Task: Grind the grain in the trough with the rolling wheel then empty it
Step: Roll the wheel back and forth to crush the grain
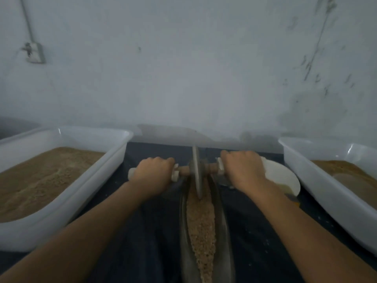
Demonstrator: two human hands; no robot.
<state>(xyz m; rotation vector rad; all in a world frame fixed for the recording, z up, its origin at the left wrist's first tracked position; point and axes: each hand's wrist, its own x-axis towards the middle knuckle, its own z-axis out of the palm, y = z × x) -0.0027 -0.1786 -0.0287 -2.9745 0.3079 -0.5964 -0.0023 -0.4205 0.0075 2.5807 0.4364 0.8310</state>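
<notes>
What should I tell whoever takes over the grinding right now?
Left hand grips the left end of the axle; right hand grips the right end.
The rolling wheel stands upright in the far part of the trough, on the grain.
The grain near you looks coarse, so grinding is not finished.
Left: roll the wheel along the full trough, then empty it. White tubs of brown meal sit at left and right; which takes the output is unclear.

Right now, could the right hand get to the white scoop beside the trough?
Probably yes: the white scoop lies uncovered just beyond the right hand, but that hand grips the wheel handle and must let go first.
</notes>
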